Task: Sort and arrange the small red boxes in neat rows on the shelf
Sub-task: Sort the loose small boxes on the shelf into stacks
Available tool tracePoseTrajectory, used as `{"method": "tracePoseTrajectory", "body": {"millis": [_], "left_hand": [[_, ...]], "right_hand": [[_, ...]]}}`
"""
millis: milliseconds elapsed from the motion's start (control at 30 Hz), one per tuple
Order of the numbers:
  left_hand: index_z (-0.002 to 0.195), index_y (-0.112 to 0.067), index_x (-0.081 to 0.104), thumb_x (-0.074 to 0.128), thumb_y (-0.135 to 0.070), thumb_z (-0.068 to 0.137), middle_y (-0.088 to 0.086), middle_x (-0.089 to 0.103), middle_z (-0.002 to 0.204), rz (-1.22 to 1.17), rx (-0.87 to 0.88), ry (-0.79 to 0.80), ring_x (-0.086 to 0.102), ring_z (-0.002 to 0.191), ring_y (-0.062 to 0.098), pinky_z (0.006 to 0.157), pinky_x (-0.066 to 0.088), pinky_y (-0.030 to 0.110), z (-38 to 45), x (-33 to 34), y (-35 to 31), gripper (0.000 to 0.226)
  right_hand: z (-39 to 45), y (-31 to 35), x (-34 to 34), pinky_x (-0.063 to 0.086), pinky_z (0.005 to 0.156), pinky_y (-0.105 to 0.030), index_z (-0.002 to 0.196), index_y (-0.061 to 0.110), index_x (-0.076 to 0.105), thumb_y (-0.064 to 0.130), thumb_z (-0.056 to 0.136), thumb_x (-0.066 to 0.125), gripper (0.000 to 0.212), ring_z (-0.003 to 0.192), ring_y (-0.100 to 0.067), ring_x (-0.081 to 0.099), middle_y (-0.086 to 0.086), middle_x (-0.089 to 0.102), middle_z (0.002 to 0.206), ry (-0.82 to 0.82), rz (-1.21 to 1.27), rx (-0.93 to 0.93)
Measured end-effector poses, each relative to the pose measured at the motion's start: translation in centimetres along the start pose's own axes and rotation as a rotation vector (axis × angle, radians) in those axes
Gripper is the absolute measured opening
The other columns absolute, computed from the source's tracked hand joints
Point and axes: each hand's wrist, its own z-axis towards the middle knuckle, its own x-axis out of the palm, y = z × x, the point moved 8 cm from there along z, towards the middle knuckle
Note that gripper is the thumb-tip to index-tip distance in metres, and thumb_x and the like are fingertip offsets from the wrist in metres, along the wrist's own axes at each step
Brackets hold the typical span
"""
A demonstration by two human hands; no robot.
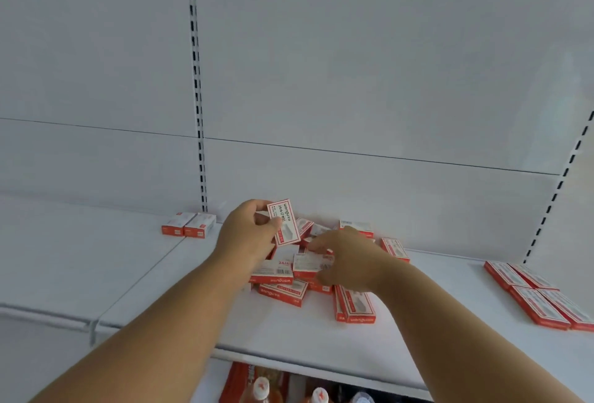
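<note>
The left hand [249, 232] is pinching one flat rectangular red-and-white cardboard box [284, 222] upright above the loose pile [299, 271], while the right hand [345, 261], fingers curled, is pressing onto a box in that pile on the smooth white shelf [289, 332].

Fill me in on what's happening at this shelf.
A person is sorting small red boxes on a white shelf. The left hand holds one box up above a loose pile in the middle, while the right hand reaches into that pile. Two boxes sit side by side at the back left, and four boxes lie in a neat block at the right. Most remain unsorted.
</note>
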Motion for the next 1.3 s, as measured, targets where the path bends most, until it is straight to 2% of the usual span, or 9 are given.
{"method": "tracePoseTrajectory", "body": {"millis": [133, 267, 500, 600, 667, 733, 900, 1067, 1300], "left_hand": [[0.119, -0.028, 0.058, 0.061, -0.021, 0.096, -0.003, 0.072, 0.110, -0.055, -0.013, -0.081, 0.071, 0.085, 0.009, 0.065, 0.057, 0.025, -1.0, -1.5, 0.1, 0.024], [0.113, -0.032, 0.055, 0.058, -0.019, 0.097, -0.003, 0.072, 0.106, -0.162, -0.026, -0.095, 0.073, 0.082, 0.014, 0.063, 0.060, 0.028, -2.0, -1.9, 0.1, 0.021], [0.114, -0.031, 0.053, 0.055, -0.021, 0.099, -0.002, 0.073, 0.101, -0.223, 0.032, 0.053, 0.075, 0.071, 0.014, 0.054, 0.051, 0.026, -2.7, 0.3, -1.5, 0.018], [0.114, -0.032, 0.054, 0.054, -0.023, 0.100, -0.004, 0.073, 0.100, -0.212, 0.062, 0.175, 0.073, 0.067, 0.011, 0.050, 0.048, 0.025, -2.9, 2.2, -2.4, 0.016], [0.114, -0.033, 0.053, 0.052, -0.024, 0.101, -0.007, 0.072, 0.099, -0.201, 0.084, 0.271, 0.072, 0.061, 0.009, 0.046, 0.046, 0.021, -3.3, 3.7, -2.8, 0.015], [0.114, -0.031, 0.055, 0.052, -0.025, 0.101, -0.007, 0.072, 0.099, -0.208, 0.092, 0.353, 0.072, 0.061, 0.010, 0.044, 0.045, 0.018, -3.7, 5.4, -2.9, 0.015], [0.110, -0.027, 0.059, 0.054, -0.025, 0.099, -0.001, 0.074, 0.087, -0.266, 0.080, 0.547, 0.069, 0.056, 0.017, 0.052, 0.049, 0.030, -5.7, 10.7, -3.6, 0.012], [0.114, -0.023, 0.053, 0.051, -0.018, 0.099, 0.003, 0.072, 0.093, -0.249, 0.170, 0.692, 0.072, 0.066, 0.022, 0.048, 0.045, 0.028, -9.9, 16.0, -6.4, 0.016], [0.118, -0.025, 0.049, 0.053, -0.011, 0.095, 0.001, 0.068, 0.102, -0.080, 0.239, 0.707, 0.074, 0.066, 0.017, 0.051, 0.048, 0.026, -11.0, 24.7, -9.9, 0.027]], "right_hand": [[-0.4, -0.9, -1.3, 0.061, 0.066, -0.028, 0.112, 0.026, 0.058, 0.027, 0.081, 0.076, 0.035, 0.076, -0.013, 0.069, 0.007, 0.066, 0.098, -0.131, 0.429, 0.094], [-1.3, -0.9, -1.5, 0.063, 0.064, -0.038, 0.111, 0.025, 0.050, 0.024, 0.082, 0.077, 0.039, 0.074, -0.017, 0.073, 0.001, 0.068, 0.102, -0.239, 0.874, 0.148], [-3.2, -0.9, -2.5, 0.057, 0.062, -0.029, 0.108, 0.026, 0.056, 0.028, 0.082, 0.075, 0.033, 0.088, -0.020, 0.069, 0.004, 0.070, 0.097, -0.452, 0.952, 0.188], [-4.8, -2.0, -2.5, 0.045, 0.059, -0.027, 0.097, 0.021, 0.056, 0.039, 0.093, 0.060, 0.020, 0.073, -0.017, 0.063, -0.001, 0.067, 0.077, -0.504, 1.110, 0.226], [-6.0, -2.8, -1.5, 0.038, 0.058, -0.029, 0.093, 0.014, 0.058, 0.052, 0.098, 0.040, 0.043, 0.061, -0.016, 0.050, -0.003, 0.056, 0.066, -0.489, 1.358, 0.283], [-7.4, -3.7, -0.8, 0.033, 0.056, -0.029, 0.090, 0.008, 0.060, 0.050, 0.100, 0.029, 0.053, 0.056, -0.015, 0.042, -0.005, 0.049, 0.065, -0.508, 1.488, 0.346], [-13.5, -7.0, -0.8, 0.038, 0.058, -0.030, 0.091, 0.009, 0.058, 0.035, 0.101, 0.047, 0.029, 0.061, -0.017, 0.046, -0.003, 0.053, 0.068, -0.730, 1.359, 0.533], [-20.0, -10.8, -2.5, 0.046, 0.060, -0.029, 0.109, 0.001, 0.061, 0.009, 0.101, 0.045, 0.019, 0.072, -0.019, 0.059, -0.010, 0.065, 0.087, -0.882, 1.212, 0.597], [-23.6, -20.5, -6.3, 0.061, 0.069, -0.039, 0.097, 0.001, 0.068, 0.005, 0.094, 0.059, 0.010, 0.076, -0.030, 0.071, -0.017, 0.073, 0.087, -0.924, 1.081, 0.627]]}}
